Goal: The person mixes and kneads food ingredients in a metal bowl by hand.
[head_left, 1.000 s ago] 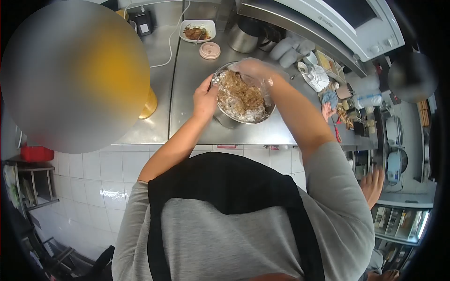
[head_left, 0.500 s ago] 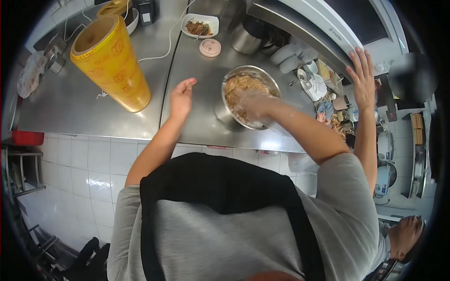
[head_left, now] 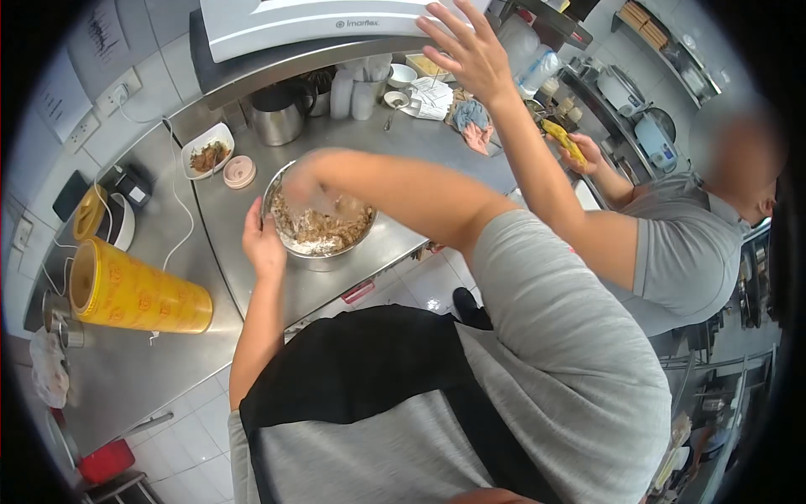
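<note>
A metal bowl (head_left: 319, 261) holds a brown, crumbly mixture (head_left: 329, 225) with white powder on part of it. Against the bowl's left side rests my left hand (head_left: 264, 248), its fingers at the rim. My right hand (head_left: 309, 183) reaches over the far rim into the bowl, smeared by motion. It seems to wear a clear plastic glove, and its fingers cannot be made out.
Left of the bowl, a tall yellow patterned cylinder (head_left: 151, 290) lies tilted in view. Behind are a pink lid (head_left: 239, 171), a white dish (head_left: 220, 139) of food and a metal jug (head_left: 277, 118). At right a co-worker raises one hand (head_left: 470, 55) and holds something yellow (head_left: 564, 143).
My view has swung to the right, bringing the co-worker into sight. My left hand has gone from apart from the bowl to its side. My right hand stays at the mixture, moving.
</note>
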`<action>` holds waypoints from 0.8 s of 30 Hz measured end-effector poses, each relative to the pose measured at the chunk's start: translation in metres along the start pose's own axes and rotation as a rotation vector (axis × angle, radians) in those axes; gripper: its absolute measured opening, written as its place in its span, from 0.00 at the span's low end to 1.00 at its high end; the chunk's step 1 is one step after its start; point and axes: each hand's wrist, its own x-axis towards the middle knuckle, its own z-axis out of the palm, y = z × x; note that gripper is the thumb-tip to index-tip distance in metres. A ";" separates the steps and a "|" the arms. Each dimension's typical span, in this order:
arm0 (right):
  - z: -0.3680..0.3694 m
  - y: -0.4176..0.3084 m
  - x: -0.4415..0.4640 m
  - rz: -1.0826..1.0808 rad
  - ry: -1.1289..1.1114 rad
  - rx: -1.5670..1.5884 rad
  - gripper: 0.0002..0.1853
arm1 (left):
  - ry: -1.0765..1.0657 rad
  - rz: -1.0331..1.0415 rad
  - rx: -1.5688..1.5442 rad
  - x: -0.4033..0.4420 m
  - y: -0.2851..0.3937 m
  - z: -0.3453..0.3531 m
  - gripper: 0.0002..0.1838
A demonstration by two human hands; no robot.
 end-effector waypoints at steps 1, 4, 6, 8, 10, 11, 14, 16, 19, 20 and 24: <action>-0.005 0.002 -0.010 0.036 -0.017 0.142 0.22 | -0.034 -0.028 -0.012 0.005 0.009 -0.002 0.22; -0.002 0.021 0.005 -0.045 0.013 0.408 0.22 | -0.015 0.116 0.403 0.013 0.033 -0.006 0.22; 0.006 0.010 -0.025 -0.065 0.107 0.464 0.22 | 0.155 0.451 0.516 0.005 0.041 -0.011 0.19; 0.020 0.027 0.000 -0.250 0.296 0.142 0.23 | 0.134 0.560 0.442 -0.030 0.092 0.002 0.18; 0.025 0.030 0.005 -0.284 0.248 0.141 0.26 | -0.159 0.433 0.419 -0.061 0.121 0.021 0.18; 0.020 0.023 -0.002 -0.232 0.112 0.300 0.28 | -0.173 0.399 0.411 -0.069 0.126 0.031 0.19; 0.011 -0.007 -0.044 -0.168 0.166 0.559 0.35 | -0.163 0.348 0.195 -0.066 0.129 0.043 0.22; 0.008 -0.009 -0.060 -0.167 0.299 0.786 0.38 | -0.134 0.354 0.143 -0.071 0.143 0.040 0.23; 0.002 -0.018 -0.069 -0.069 0.358 0.893 0.32 | -0.062 0.394 0.189 -0.070 0.142 0.041 0.24; 0.001 -0.016 -0.078 -0.023 0.401 0.945 0.32 | -0.034 0.418 0.204 -0.066 0.136 0.041 0.24; 0.032 -0.016 -0.046 -0.075 0.601 1.228 0.34 | -0.150 0.375 0.211 -0.049 0.113 0.043 0.19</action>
